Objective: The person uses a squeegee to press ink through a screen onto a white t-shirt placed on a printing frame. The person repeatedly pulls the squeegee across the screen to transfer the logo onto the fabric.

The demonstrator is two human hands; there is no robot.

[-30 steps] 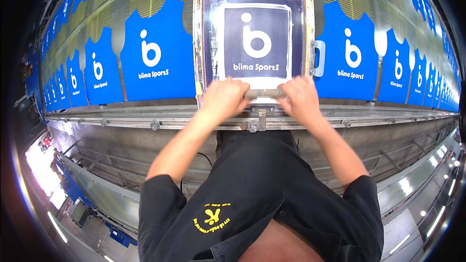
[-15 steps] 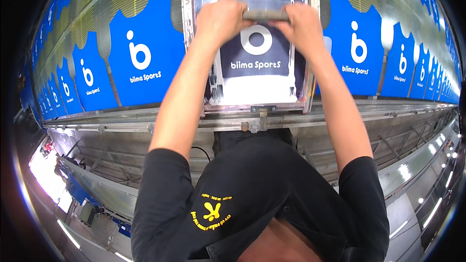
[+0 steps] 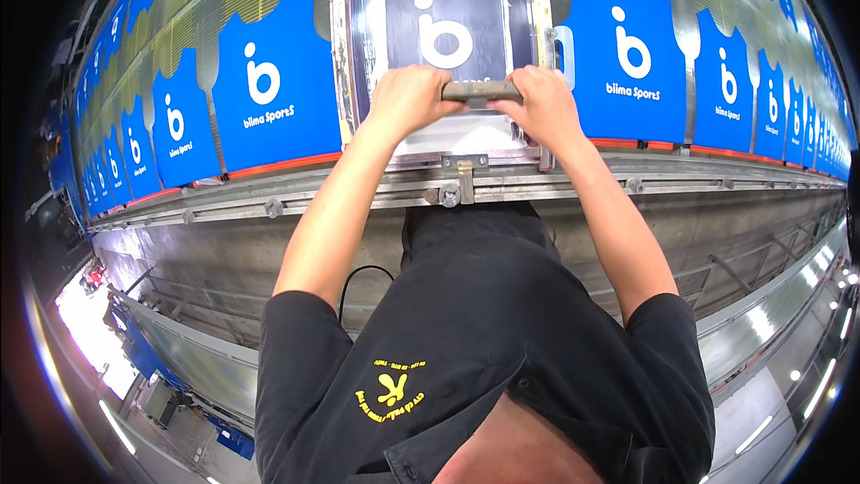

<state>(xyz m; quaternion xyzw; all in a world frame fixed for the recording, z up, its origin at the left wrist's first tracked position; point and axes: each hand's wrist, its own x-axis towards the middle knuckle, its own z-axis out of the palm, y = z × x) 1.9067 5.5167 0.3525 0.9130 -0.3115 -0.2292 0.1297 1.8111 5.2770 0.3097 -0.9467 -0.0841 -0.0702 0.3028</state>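
Observation:
My left hand (image 3: 408,99) and my right hand (image 3: 546,106) are both wrapped round the ends of a squeegee (image 3: 481,90) with a grey-brown handle. The squeegee lies crosswise near the front end of a printing screen (image 3: 381,36), inside its worn frame (image 3: 339,27). A dark panel with a white rounded logo shows on the screen beyond my hands. White ink (image 3: 475,137) lies on the near side of the squeegee. Its blade and the lower part of the design are hidden behind my hands and the handle.
Blue sleeveless vests (image 3: 269,76) with white prints lie in a row to the left, and more blue vests (image 3: 627,58) to the right. A metal rail (image 3: 573,181) with a clamp (image 3: 461,181) runs along the near edge. A light blue handle (image 3: 563,56) sticks out beside the frame.
Both hands have drawn the squeegee toward me, from the upper part of the design to the screen's near end. The upper logo is now uncovered. The view has shifted slightly.

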